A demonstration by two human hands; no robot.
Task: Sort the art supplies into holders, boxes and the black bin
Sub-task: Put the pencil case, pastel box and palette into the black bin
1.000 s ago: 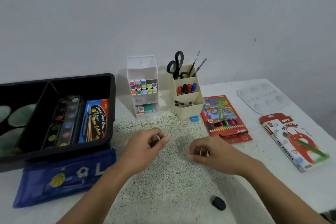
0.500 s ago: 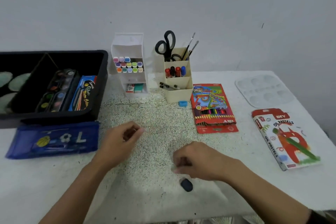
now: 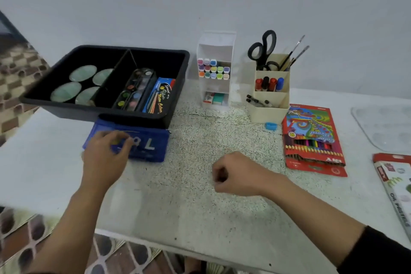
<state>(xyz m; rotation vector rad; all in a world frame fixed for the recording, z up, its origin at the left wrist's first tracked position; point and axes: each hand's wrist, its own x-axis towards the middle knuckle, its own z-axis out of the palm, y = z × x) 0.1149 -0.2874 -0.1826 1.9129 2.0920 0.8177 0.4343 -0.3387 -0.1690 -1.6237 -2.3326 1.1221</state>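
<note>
The white table (image 3: pixel 200 218), speckled across its middle, carries everything. At its far left stands the black bin (image 3: pixel 77 111), split by a divider: four pale green discs (image 3: pixel 66 91) lie in the left compartment, and a strip of watercolour pans (image 3: pixel 133 89) and a blue watercolour box (image 3: pixel 159 95) lean in the right one. At the right edge a white paint palette (image 3: pixel 382 124) and an oil pastels box (image 3: pixel 395 184) are both cut off by the frame. Left of them lies the red coloured pencil box (image 3: pixel 311 138), flat on the table.

The blue pencil pouch (image 3: pixel 146 148) lies just in front of the bin, its far edge tucked under the bin's front. The left hand (image 3: pixel 106 155) rests on the pouch's near left part with bent fingers; blur hides whether it pinches the pouch or only touches it. The right hand (image 3: pixel 240 173) hovers over the speckled middle with its fingers curled into a fist; whether anything is inside cannot be told.

By the wall stands a white tiered holder (image 3: pixel 214 50) with pastel-capped markers (image 3: pixel 213 70). Right of it is a beige holder (image 3: pixel 266 115) with black scissors (image 3: pixel 263 49), paintbrushes (image 3: pixel 295 53) and red, black and blue markers (image 3: pixel 269 83). A blue sharpener (image 3: pixel 270 126) sits just in front of the beige holder.
</note>
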